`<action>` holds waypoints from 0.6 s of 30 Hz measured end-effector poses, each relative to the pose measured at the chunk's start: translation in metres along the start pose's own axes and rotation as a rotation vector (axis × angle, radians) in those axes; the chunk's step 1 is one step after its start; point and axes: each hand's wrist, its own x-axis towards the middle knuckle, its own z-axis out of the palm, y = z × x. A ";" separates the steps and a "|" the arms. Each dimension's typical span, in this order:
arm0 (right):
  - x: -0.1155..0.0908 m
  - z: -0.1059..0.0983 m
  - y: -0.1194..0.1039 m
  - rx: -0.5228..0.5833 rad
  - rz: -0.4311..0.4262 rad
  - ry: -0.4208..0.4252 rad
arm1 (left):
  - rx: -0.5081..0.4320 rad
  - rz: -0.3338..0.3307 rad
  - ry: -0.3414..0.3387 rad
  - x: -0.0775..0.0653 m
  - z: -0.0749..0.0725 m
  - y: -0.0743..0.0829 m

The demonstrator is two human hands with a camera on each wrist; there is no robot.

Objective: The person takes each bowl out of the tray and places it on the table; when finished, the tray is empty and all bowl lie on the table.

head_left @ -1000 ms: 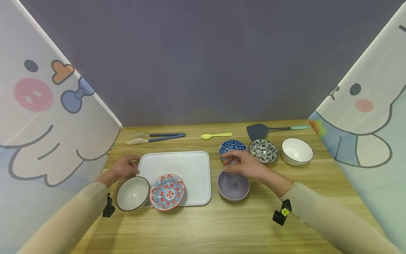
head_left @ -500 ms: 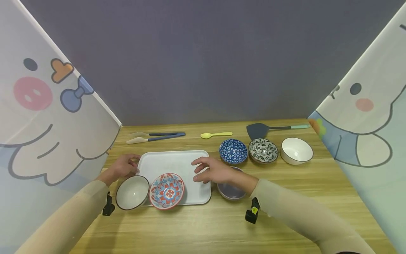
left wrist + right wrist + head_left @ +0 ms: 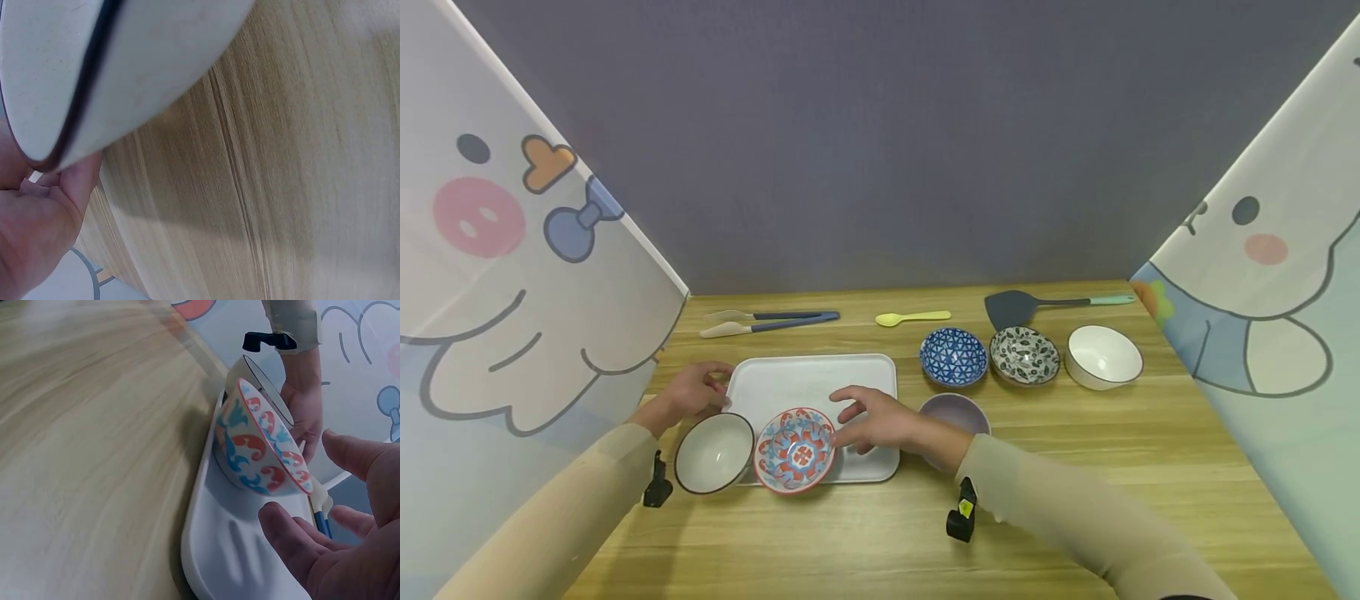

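Note:
In the head view, my left hand (image 3: 697, 390) grips the left edge of a white rectangular tray (image 3: 880, 375). A white bowl with a dark rim (image 3: 713, 454) stands beside that hand, over the tray's near left corner, and covers part of the grip in the left wrist view. Right of it on the tray sits a red-and-blue patterned bowl (image 3: 795, 452). My right hand (image 3: 876, 421) hovers over the tray at this bowl's right rim, thumb and fingers spread. In the right wrist view its fingers (image 3: 287, 534) appear apart from the patterned bowl (image 3: 253, 447).
A purple bowl (image 3: 955, 408) stands partly under my right forearm. Behind it are a blue patterned bowl (image 3: 953, 357), a black-and-white leaf bowl (image 3: 1025, 356) and a white bowl (image 3: 1102, 357). Tongs (image 3: 793, 321), a yellow spoon (image 3: 912, 318) and a spatula (image 3: 1011, 308) lie along the back.
My right hand has moved left from above the purple bowl, across the tray's right side, to the patterned bowl's rim. The left hand and the bowls have stayed in place.

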 end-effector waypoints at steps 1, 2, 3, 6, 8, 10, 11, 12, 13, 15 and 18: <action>0.002 0.002 0.002 0.005 0.004 0.006 | -0.002 -0.001 0.000 0.000 0.000 0.000; 0.003 0.005 0.003 0.010 0.008 0.012 | -0.006 -0.001 -0.003 0.000 -0.001 0.000; 0.004 0.007 0.004 0.012 0.011 0.017 | -0.006 0.000 -0.004 0.000 -0.001 0.000; 0.008 0.013 0.007 0.021 0.017 0.028 | -0.012 -0.003 -0.006 0.000 -0.001 -0.001; 0.009 0.017 0.008 0.021 0.023 0.025 | -0.022 0.000 -0.010 0.000 -0.002 -0.002; 0.010 0.020 0.010 0.026 0.025 0.021 | -0.029 -0.005 -0.005 -0.001 -0.001 -0.002; 0.010 0.021 0.010 0.030 0.026 0.019 | -0.028 -0.002 -0.007 -0.001 -0.001 -0.002; 0.010 0.022 0.011 0.033 0.025 0.015 | -0.029 -0.007 -0.006 -0.001 -0.001 -0.002; 0.010 0.023 0.012 0.037 0.025 0.010 | -0.028 -0.011 -0.007 -0.001 -0.001 -0.002; 0.011 0.024 0.013 0.044 0.026 0.001 | -0.021 -0.018 -0.004 0.000 -0.001 -0.003; 0.011 0.026 0.014 0.052 0.032 -0.015 | -0.028 -0.020 -0.001 0.001 -0.002 -0.004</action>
